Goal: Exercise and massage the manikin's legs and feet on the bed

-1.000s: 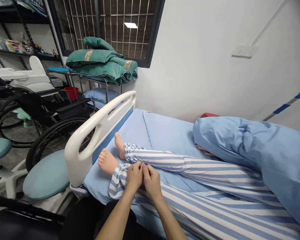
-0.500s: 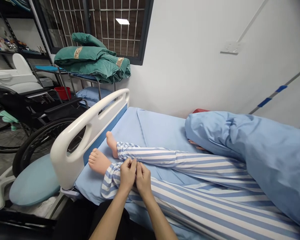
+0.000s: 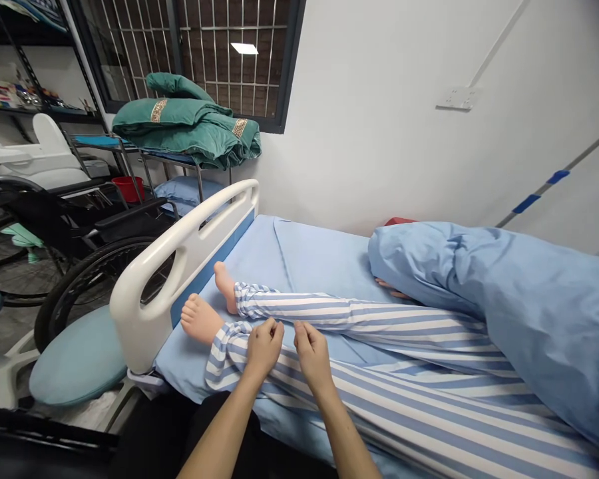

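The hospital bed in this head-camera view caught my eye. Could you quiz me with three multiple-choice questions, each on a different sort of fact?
1. Where are the green quilts?
A) on a metal trolley by the window
B) under the bed
C) on the wheelchair seat

2. How many bare feet stick out of the striped trousers?
A) one
B) two
C) three

3. How do the left hand and right hand stand?
A) clasped together
B) apart, over the trousers
C) both out of view

Answers:
1: A, the quilts lie piled on the trolley below the window.
2: B, two feet show at the cuffs.
3: B, a clear gap separates the hands.
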`<act>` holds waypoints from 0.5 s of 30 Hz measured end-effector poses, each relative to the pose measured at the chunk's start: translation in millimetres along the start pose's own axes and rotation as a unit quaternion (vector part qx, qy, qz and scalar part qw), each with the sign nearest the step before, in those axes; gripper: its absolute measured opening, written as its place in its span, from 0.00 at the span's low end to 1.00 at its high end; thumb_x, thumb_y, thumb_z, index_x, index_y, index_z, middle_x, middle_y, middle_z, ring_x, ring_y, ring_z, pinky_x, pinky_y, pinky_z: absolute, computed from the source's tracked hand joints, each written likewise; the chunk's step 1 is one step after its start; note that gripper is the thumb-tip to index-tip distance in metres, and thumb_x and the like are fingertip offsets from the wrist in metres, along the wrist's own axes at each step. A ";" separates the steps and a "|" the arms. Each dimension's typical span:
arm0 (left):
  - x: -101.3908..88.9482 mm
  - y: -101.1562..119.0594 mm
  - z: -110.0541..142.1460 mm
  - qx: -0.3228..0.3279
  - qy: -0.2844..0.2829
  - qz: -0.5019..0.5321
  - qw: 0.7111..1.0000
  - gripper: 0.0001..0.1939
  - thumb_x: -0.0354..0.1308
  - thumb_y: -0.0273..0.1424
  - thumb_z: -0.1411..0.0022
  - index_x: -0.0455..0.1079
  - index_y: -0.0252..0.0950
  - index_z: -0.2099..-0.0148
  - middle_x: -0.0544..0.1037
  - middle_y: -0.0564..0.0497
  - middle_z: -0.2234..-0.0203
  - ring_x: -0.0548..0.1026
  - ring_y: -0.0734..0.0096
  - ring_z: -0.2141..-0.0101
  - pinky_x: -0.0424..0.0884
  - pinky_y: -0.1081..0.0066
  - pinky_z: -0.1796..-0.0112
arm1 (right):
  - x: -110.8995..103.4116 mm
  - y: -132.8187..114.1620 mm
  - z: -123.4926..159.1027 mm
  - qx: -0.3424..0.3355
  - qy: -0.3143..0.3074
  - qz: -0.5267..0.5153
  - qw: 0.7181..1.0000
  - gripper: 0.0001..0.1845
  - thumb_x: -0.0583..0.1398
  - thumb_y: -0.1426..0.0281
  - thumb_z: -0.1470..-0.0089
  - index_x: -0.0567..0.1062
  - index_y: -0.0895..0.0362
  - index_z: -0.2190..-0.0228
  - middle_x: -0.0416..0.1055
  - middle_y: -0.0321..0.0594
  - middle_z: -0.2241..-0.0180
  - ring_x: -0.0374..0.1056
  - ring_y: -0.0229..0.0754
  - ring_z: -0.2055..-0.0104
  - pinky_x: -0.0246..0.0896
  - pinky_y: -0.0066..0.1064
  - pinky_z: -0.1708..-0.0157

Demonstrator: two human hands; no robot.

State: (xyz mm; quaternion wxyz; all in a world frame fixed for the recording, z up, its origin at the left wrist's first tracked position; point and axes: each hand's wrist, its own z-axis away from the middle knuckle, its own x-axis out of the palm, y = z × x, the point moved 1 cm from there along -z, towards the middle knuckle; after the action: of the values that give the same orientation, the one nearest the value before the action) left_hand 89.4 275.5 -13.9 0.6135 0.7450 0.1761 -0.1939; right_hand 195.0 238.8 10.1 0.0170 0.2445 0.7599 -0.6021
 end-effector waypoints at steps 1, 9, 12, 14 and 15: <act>-0.3 0.1 0.3 0.001 -0.003 -0.010 1.000 0.16 0.45 0.37 0.40 0.52 0.37 0.78 0.58 0.58 0.84 0.57 0.77 0.79 0.52 0.74 0.73 | 0.3 4.4 2.6 -0.004 0.004 0.018 1.000 0.22 0.50 0.57 0.44 0.57 0.55 0.84 0.53 0.29 0.85 0.49 0.33 0.80 0.44 0.26 0.79; 9.6 16.8 0.5 -0.007 -0.003 0.046 0.999 0.16 0.44 0.37 0.40 0.52 0.37 0.78 0.59 0.58 0.84 0.58 0.77 0.78 0.54 0.75 0.73 | 9.6 15.5 6.7 -0.005 0.016 0.035 0.999 0.21 0.48 0.58 0.42 0.65 0.57 0.80 0.63 0.35 0.82 0.57 0.36 0.78 0.49 0.27 0.75; 23.0 30.6 2.7 -0.028 -0.014 0.137 0.990 0.17 0.43 0.39 0.40 0.51 0.38 0.78 0.58 0.58 0.84 0.58 0.77 0.79 0.55 0.76 0.75 | 1.6 15.0 5.0 0.010 0.043 -0.052 0.998 0.23 0.46 0.56 0.42 0.68 0.58 0.77 0.67 0.38 0.78 0.59 0.37 0.75 0.54 0.27 0.74; 30.6 35.5 6.7 -0.031 -0.007 0.153 0.988 0.17 0.43 0.39 0.39 0.51 0.38 0.78 0.59 0.57 0.84 0.59 0.77 0.79 0.55 0.76 0.75 | -1.9 15.9 4.9 0.019 0.054 -0.085 0.995 0.23 0.47 0.55 0.43 0.67 0.58 0.78 0.65 0.37 0.78 0.58 0.36 0.75 0.55 0.27 0.74; 33.3 36.1 9.4 -0.026 0.003 0.141 0.990 0.16 0.43 0.38 0.39 0.51 0.38 0.77 0.60 0.57 0.83 0.60 0.77 0.78 0.56 0.75 0.74 | -2.4 16.5 5.0 0.022 0.056 -0.093 0.994 0.23 0.48 0.54 0.43 0.65 0.58 0.79 0.63 0.36 0.80 0.57 0.36 0.76 0.54 0.27 0.75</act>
State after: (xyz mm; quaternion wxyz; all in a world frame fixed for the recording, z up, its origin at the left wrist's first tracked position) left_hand 135.5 260.4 -1.8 0.6534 0.7467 0.0763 -0.0989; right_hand 202.2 235.9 -5.4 -0.0867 0.2063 0.7655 -0.6032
